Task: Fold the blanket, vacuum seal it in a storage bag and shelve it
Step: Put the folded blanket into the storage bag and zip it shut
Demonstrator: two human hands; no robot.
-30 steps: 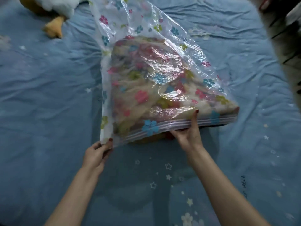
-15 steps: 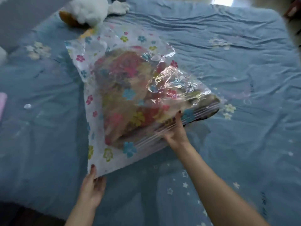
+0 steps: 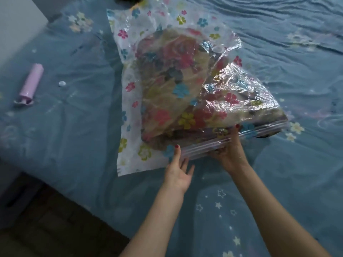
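We are looking down at a bed [image 3: 278, 52] filling most of the view, its blue sheet [image 3: 65, 117] lying wrinkled and showing pale stars and small flowers. At the upper left a plain grey-white panel [image 3: 16, 25] is rising beside the bed; we cannot tell whether it is a wall or furniture. Past the bed's lower left edge a dark floor [image 3: 46, 219] is showing in shadow. Soft, dim light is falling across the sheet, brighter toward the top.
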